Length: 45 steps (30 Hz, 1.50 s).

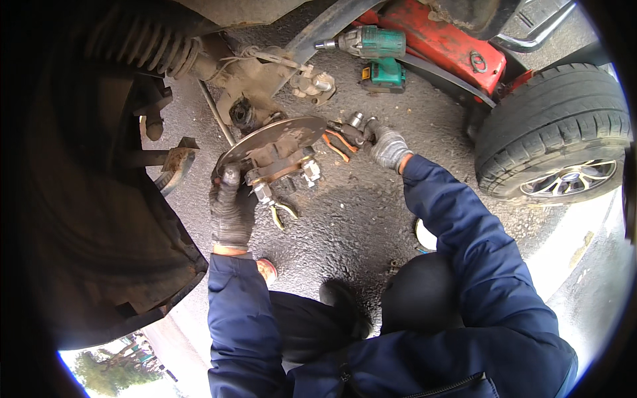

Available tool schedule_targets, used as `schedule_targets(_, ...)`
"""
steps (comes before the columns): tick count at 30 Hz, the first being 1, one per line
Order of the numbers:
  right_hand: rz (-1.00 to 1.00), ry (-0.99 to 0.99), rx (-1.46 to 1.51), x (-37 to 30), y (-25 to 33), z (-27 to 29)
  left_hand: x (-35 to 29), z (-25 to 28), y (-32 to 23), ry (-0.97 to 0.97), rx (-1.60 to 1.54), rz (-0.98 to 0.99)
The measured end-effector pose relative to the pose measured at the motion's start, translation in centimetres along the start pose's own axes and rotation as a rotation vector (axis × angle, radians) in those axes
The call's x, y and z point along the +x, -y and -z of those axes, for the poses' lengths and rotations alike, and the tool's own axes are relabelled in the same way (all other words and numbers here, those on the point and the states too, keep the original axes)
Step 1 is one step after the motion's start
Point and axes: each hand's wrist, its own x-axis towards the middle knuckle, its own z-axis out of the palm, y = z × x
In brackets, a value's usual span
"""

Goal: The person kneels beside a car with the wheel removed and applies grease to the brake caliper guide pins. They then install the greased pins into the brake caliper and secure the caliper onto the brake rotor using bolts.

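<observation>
My left hand (232, 209), in a dark, dirty work glove, is closed at the near left edge of a rusty brake disc (295, 132), its thumb on the near side. Rusty metal with large bolts (264, 193) sits at the middle of the disc. My right hand (389, 147), in a grey glove, reaches out to the right of the disc. Its fingers close around a dark tool (353, 134), whose kind I cannot make out. Beside it lie orange-handled pliers (338, 144) and a shiny socket (357, 119). Yellow-handled pliers (284, 213) show below the disc.
A green cordless impact wrench (375, 42) lies at the back, its battery (385, 75) toward me. Behind it is a red jack-like body (451, 50). A removed wheel (561, 129) lies at right. The coil spring (149, 50) and dark wheel-arch liner (86, 219) fill the left.
</observation>
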Motion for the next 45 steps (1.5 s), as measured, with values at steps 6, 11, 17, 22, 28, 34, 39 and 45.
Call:
schedule_targets(6, -0.190, 0.125, 0.328, -5.7, 2.1, 3.4, -1.9, -0.1, -1.8, -0.106, -0.015, 0.101)
schedule_targets(11, -0.320, 0.300, 0.569, -9.2, 5.2, 6.4, -4.5, 0.1, -2.7, -0.423, -0.015, 0.028)
schedule_targets(17, -0.449, 0.501, 0.828, -12.6, 6.4, 7.7, -11.3, -4.0, 0.7, 0.010, 0.310, 0.086)
schedule_targets(22, -0.493, 0.690, 0.874, -15.5, 9.4, 6.9, -12.4, -10.1, 5.2, 0.374, 1.153, 0.126)
schedule_targets(28, -0.504, 0.915, 0.583, -15.0, 14.2, 6.1, -11.2, -11.0, 2.8, 0.470, 1.303, 0.209)
schedule_targets(34, -0.467, 1.154, 0.419, -13.9, 20.0, 3.9, -12.4, -7.2, -0.7, 0.371, 1.462, 0.162)
schedule_targets(39, -0.193, 1.617, 0.081, -13.4, 24.8, -1.1, -18.5, 1.3, -4.0, 0.211, 1.381, 0.038)
schedule_targets(45, -0.062, 1.508, -0.424, -15.2, 25.3, -15.1, -30.3, 12.3, -8.9, -0.421, 1.216, 0.422)
